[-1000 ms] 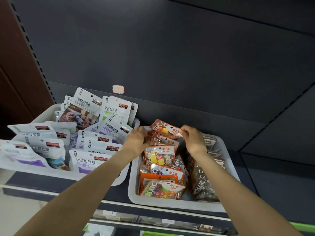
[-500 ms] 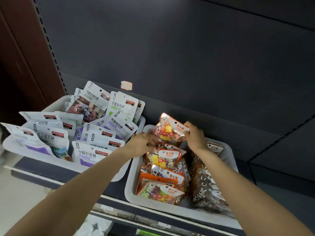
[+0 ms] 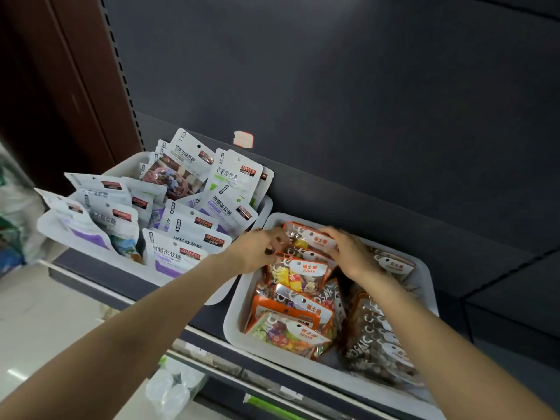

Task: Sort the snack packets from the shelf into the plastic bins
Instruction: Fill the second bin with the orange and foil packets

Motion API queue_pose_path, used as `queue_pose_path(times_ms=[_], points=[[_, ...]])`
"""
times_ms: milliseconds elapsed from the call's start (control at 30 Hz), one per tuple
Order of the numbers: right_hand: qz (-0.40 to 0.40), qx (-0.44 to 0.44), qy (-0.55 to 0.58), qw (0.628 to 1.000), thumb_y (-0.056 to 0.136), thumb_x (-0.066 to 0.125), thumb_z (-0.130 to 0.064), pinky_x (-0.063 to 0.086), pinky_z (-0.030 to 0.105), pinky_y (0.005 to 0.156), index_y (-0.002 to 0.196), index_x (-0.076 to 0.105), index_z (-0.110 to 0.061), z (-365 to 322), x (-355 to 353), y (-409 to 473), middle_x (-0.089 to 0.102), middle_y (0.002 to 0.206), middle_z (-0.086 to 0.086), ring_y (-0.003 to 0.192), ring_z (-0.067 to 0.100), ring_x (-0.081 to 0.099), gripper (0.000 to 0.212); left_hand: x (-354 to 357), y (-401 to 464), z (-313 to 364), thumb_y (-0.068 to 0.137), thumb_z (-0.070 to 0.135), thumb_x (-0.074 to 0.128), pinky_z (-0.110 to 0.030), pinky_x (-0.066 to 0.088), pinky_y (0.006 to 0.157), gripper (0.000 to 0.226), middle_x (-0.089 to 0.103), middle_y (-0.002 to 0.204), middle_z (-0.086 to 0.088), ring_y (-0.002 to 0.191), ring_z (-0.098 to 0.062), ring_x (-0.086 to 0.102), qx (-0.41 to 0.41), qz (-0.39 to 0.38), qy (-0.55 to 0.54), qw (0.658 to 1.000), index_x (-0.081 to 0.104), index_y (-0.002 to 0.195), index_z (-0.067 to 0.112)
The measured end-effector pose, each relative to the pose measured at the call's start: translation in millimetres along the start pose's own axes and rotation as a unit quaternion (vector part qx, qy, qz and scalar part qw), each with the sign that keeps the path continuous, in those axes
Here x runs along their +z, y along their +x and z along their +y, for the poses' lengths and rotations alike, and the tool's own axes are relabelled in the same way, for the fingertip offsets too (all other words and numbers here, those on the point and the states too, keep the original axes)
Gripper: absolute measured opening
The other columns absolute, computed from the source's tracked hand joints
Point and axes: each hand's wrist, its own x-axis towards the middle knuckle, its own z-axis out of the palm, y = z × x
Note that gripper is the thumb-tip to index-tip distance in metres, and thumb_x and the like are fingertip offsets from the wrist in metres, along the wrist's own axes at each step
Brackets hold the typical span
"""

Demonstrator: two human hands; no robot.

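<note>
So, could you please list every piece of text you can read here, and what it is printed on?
"SUGAR": tag of the orange candy packet in the right bin.
"MOSAIC": side of the dark packet, same bin.
"树莓形软糖": front white packet in the left bin.
"树莓味软糖": white packet behind.
Red logos and the wall sticker: too blurred.

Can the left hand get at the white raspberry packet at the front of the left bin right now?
Probably not yet: the left hand pinches the orange candy packet in the right bin. Otherwise the white raspberry packet stands uncovered beside that forearm.
</note>
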Motion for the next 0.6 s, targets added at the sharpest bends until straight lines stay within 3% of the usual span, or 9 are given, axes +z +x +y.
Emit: queue_pose_path(times_ms=[100, 267, 333, 400, 500, 600], points=[[0.024, -0.004, -0.018, 1.000, 0.102, 0.037, -0.024, 0.041, 0.029, 0.093, 0.142, 0.038, -0.031, -9.0, 5.2, 0.7, 0.042, 0.142, 0.000, 0.126, 0.018, 0.044, 0.041, 2.3, -4.7, 4.2, 0.089, 0.024, 0.063, -0.038, 0.048, 0.096, 0.047, 0.061, 0.124, 0.002, 0.115, -0.017, 0.057, -0.008, 0.008, 0.025, 1.000, 0.044, 0.131, 0.024], [-0.080, -0.003, -0.008, 0.997, 0.103, 0.031, -0.028, 0.037, 0.031, 0.102, 0.142, 0.038, -0.033, -13.9, 11.8, -15.9, 0.036, 0.149, 0.001, 0.132, 0.019, 0.040, 0.040, 4.7, -19.6, 14.5, 0.089, 0.018, 0.061, -0.036, 0.047, 0.098, 0.059, 0.052, 0.134, -0.004, 0.115, -0.019, 0.056, -0.012, 0.020, -0.011, 1.000, 0.034, 0.141, 0.024], [-0.061, -0.003, 0.015, 0.998, 0.103, 0.029, -0.032, 0.030, 0.034, 0.110, 0.145, 0.032, -0.031, -14.5, 11.9, -21.4, 0.029, 0.153, -0.001, 0.139, 0.018, 0.030, 0.042, 5.7, -26.7, 18.2, 0.091, 0.024, 0.059, -0.035, 0.041, 0.104, 0.055, 0.044, 0.140, -0.001, 0.124, -0.018, 0.047, 0.000, 0.048, 0.011, 0.999, 0.035, 0.141, 0.025], [0.009, -0.001, 0.033, 0.999, 0.103, 0.032, -0.029, 0.026, 0.030, 0.110, 0.144, 0.036, -0.024, -13.2, 6.9, -30.5, 0.033, 0.150, -0.002, 0.138, 0.015, 0.030, 0.041, 7.5, -36.4, 24.1, 0.093, 0.033, 0.055, -0.036, 0.036, 0.109, 0.050, 0.040, 0.144, 0.004, 0.130, -0.014, 0.039, 0.035, 0.062, 0.025, 0.997, 0.038, 0.140, 0.027], [0.092, -0.018, 0.020, 0.995, 0.100, 0.041, -0.018, 0.038, 0.024, 0.096, 0.126, 0.055, -0.016, -8.1, 1.6, -53.2, 0.052, 0.130, 0.002, 0.119, 0.017, 0.051, 0.029, 12.1, -49.1, 31.8, 0.090, 0.050, 0.053, -0.038, 0.034, 0.110, 0.058, 0.040, 0.145, 0.008, 0.132, -0.012, 0.037, 0.083, -0.028, 0.038, 0.995, 0.038, 0.141, 0.029], [0.014, -0.031, -0.026, 0.999, 0.096, 0.051, -0.013, 0.041, 0.021, 0.091, 0.119, 0.062, -0.018, -7.7, 11.1, -72.1, 0.058, 0.124, 0.001, 0.112, 0.016, 0.057, 0.026, 19.1, -51.9, 34.3, 0.082, 0.062, 0.056, -0.039, 0.025, 0.114, 0.079, 0.034, 0.150, 0.007, 0.137, -0.014, 0.030, 0.099, -0.123, 0.105, 0.982, 0.027, 0.147, 0.028]])
